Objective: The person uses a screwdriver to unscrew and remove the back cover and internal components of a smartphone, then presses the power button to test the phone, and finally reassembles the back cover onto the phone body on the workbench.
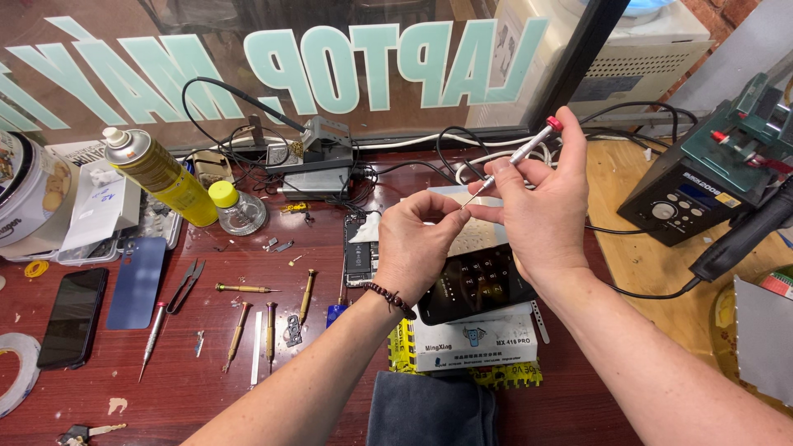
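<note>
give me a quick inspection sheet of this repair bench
surface: dark red wooden bench, crowded.
job's things: silver screwdriver with red cap; opened phone; dark phone screen on a white box.
clutter: brass screwdrivers, tweezers, yellow spray can, small bottle, black phone, blue back cover.
hands: right hand grips the screwdriver; left hand pinches at its tip.
cables: black and white leads tangled at the back.
surroundings: lettered window, black rework station.
</note>
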### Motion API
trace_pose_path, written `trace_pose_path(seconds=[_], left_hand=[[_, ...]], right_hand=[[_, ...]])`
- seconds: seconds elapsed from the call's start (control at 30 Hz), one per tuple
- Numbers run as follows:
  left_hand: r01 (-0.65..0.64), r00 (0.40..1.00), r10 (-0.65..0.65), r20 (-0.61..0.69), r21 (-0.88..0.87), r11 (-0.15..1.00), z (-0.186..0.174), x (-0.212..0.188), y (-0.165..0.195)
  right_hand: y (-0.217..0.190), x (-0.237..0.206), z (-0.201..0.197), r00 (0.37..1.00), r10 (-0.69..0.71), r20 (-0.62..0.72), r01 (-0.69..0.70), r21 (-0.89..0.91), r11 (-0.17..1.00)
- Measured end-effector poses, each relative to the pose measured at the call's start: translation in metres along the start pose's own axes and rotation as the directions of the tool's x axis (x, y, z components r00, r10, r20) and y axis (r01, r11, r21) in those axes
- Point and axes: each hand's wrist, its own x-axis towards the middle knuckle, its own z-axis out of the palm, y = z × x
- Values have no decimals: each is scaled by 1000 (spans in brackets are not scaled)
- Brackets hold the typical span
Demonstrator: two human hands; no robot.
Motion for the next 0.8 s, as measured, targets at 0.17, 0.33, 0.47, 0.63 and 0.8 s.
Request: trace_pose_path(seconds=[0.17,0.33,0.47,0.63,0.8], left_hand=[[6,1000,-6,-7,16,1000,1,1,0],[16,1000,-16,-1,13,1000,1,0,1],[25,1000,-25,0,20,999,0,0,3],[28,1000,-28,6,35,999,0,-1,1],[40,999,-40,0,20,999,2,-1,-3]], right_hand=[[3,0,-1,1000,12,-10,-12,10,1000],[4,1,-2,999,47,-22,-47,23,999],[4,2,-2,998,50,-26,-49,24,999],[3,-1,-2,999,50,-22,-49,20,999],[3,0,-3,998,60,-33,-59,38,998]])
